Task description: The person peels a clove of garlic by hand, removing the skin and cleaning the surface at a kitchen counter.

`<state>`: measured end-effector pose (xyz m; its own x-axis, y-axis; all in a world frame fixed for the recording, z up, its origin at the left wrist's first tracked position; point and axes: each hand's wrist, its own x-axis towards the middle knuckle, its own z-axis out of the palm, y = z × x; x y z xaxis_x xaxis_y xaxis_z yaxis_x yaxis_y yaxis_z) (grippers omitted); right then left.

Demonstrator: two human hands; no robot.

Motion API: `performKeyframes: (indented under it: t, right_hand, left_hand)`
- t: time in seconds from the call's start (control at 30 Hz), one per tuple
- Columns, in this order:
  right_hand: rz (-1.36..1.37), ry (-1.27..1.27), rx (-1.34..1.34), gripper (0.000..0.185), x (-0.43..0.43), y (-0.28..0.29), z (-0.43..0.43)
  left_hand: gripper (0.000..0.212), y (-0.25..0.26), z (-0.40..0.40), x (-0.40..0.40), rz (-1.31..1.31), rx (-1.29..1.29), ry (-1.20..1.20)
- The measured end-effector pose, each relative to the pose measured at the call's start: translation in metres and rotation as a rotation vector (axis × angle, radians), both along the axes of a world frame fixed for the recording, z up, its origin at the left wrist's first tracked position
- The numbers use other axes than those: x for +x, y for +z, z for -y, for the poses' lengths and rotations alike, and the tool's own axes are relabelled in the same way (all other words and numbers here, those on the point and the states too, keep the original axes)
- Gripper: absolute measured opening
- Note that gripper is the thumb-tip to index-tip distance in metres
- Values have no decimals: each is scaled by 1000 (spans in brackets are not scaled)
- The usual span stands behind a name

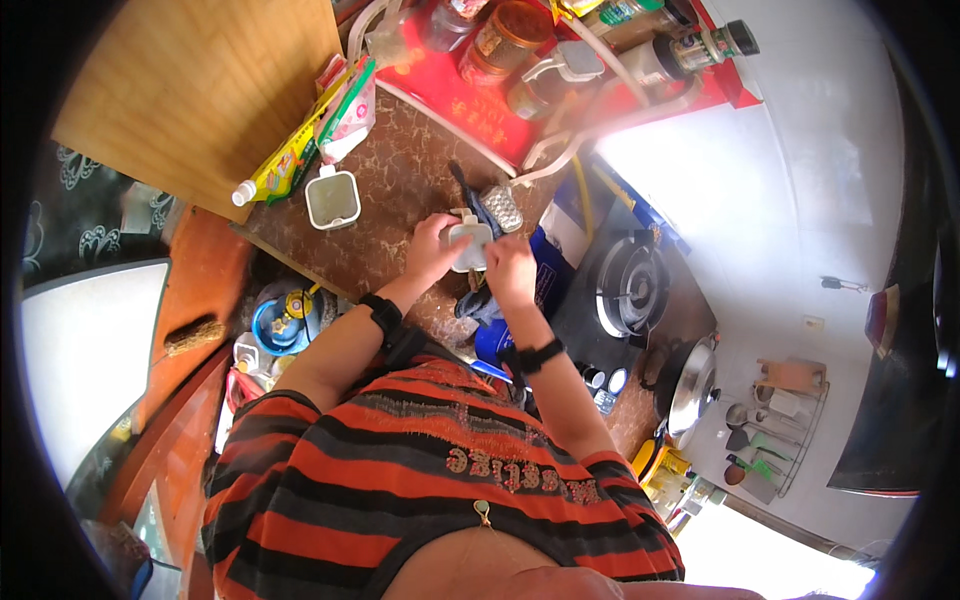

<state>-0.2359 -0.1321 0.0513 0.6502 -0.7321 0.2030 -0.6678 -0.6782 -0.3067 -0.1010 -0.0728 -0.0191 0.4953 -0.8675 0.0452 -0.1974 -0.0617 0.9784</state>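
Both hands meet at a small square container with a white rim and a side handle [472,248], over the brown marbled countertop. My left hand [433,251] grips its left side. My right hand [510,268] is closed at its right edge; whether its fingers hold the rim or something small cannot be told. A similar square container [333,199] stands to the left on the counter. Just beyond my hands lie a dark cloth [474,196] and a crumpled silvery item [501,208]. More dark cloth [480,306] lies below the hands.
A red-covered rack [480,112] with jars stands at the back. Yellow and pink pouches [289,161] lean by a wooden board [202,97]. At right are a black gas stove [634,289] and a lidded pan [690,390]. Utensils hang from a wall rack [806,442].
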Motion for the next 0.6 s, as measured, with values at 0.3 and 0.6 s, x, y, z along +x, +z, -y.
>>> performKeyframes:
  t: [0.3, 0.6]
  right_hand:
    - [-38, 57, -39, 7, 13, 1, 6]
    - [205, -132, 142, 7, -14, 11, -2]
  left_hand:
    - [24, -1, -4, 3, 35, -56, -2]
    - [31, 15, 0, 12, 146, -64, -41]
